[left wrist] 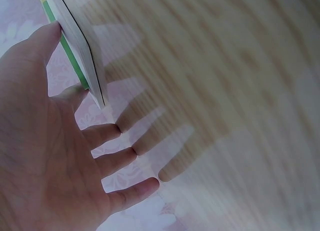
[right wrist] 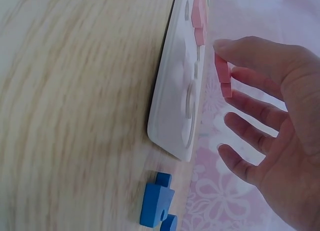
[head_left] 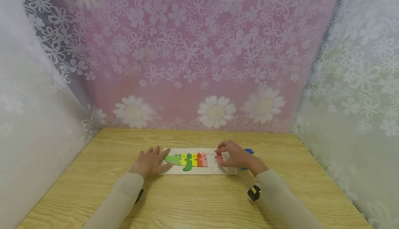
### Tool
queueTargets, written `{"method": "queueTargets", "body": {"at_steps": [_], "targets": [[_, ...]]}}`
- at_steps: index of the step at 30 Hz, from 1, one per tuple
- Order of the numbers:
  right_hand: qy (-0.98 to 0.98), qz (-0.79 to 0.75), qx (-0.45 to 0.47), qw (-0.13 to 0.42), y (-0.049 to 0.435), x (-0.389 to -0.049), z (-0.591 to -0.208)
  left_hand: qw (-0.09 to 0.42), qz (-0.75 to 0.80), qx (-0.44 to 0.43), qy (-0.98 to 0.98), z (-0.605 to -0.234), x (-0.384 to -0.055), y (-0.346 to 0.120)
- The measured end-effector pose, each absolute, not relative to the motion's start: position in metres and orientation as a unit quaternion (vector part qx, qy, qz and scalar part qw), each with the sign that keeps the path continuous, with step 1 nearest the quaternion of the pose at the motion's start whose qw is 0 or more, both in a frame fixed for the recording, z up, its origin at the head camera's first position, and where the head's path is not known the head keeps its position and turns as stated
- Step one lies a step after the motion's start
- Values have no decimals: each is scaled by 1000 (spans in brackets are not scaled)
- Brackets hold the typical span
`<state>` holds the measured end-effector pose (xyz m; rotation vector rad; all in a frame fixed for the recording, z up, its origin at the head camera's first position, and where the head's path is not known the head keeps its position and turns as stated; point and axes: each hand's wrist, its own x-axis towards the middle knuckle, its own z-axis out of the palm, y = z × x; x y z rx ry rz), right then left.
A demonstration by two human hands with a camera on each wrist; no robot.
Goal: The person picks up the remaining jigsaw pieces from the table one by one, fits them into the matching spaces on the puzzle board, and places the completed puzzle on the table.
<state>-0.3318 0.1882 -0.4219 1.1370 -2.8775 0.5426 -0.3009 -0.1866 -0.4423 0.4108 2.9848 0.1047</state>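
A white puzzle board [head_left: 230,171] lies on the table with a crocodile's green head [head_left: 173,159] at its left end. Coloured pieces follow it rightward: yellow, green with a leg, yellow, orange-red and pink [head_left: 204,159]. My left hand [head_left: 151,161] is spread at the board's left end, thumb and index fingertip resting on its edge. Over the bare right part, my right hand [head_left: 236,155] pinches a pinkish-red puzzle piece [right wrist: 222,71] between thumb and fingers, raised off the board. The right wrist view shows the other fingers loosely extended.
Blue puzzle pieces [right wrist: 156,203] lie on the wooden table [head_left: 199,201] just beyond the board's right end, partly behind my right hand in the head view. Flower-patterned curtains [head_left: 199,66] enclose the table at the back and on both sides.
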Motion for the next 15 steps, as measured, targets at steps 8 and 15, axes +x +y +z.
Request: {"method": "queueTargets", "body": {"at_steps": [8,15], "targets": [[-917,167,363,10,182,-335,-425,58,35,144,987,-441,-300,-187],[-909,175,377,24,176,-336,-429,65,38,142,987,-440,-298,-186]]}}
